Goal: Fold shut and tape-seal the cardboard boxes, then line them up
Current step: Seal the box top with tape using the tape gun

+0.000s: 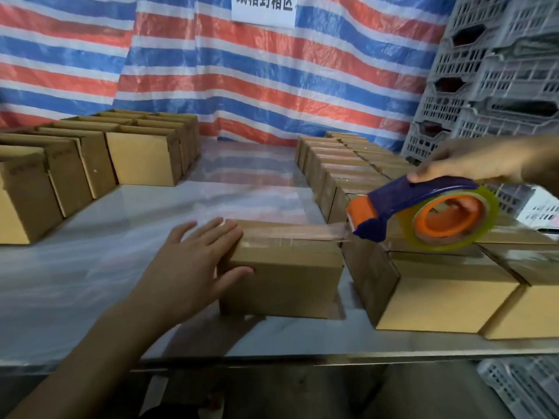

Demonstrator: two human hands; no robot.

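Observation:
A small cardboard box sits in the middle of the table with its flaps folded down. My left hand presses flat on its left end, fingers over the top and thumb on the front face. My right hand grips a purple and orange tape dispenser just past the box's right end. A strip of clear tape runs from the dispenser's mouth back along the box top.
Sealed boxes stand in rows along the right side of the table. Other boxes stand grouped at the left. Grey plastic crates are stacked at the far right, a striped tarp hangs behind, and the table's front edge is near me.

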